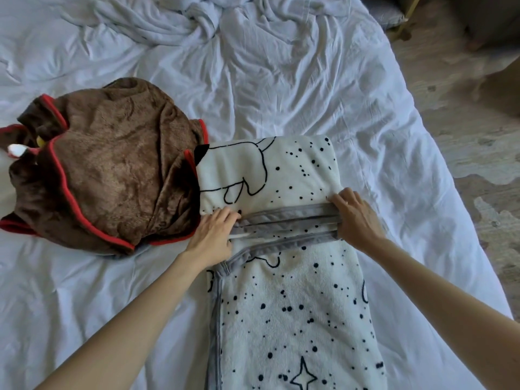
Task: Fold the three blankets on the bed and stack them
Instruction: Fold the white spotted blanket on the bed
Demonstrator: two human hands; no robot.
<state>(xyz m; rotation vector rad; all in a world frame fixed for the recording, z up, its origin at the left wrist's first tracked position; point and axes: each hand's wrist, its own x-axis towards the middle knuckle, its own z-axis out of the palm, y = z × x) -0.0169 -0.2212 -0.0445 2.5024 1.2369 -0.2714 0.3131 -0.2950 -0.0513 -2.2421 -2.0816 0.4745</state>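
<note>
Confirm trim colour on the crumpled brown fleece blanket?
Red trim on the crumpled brown fleece blanket; shows best in the head view.

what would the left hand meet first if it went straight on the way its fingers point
The left hand points forward and slightly right, so it would likely ride onto the folded-over part of the white spotted blanket. The brown blanket lies to its left.

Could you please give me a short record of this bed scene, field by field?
spotted blanket: partly folded, grey trimmed edges brought together mid-length
left hand: grips trim, left end
right hand: grips trim, right end
brown blanket: crumpled, unfolded, beside it on the left
pale blanket: rumpled at far end
stack: not started
</note>
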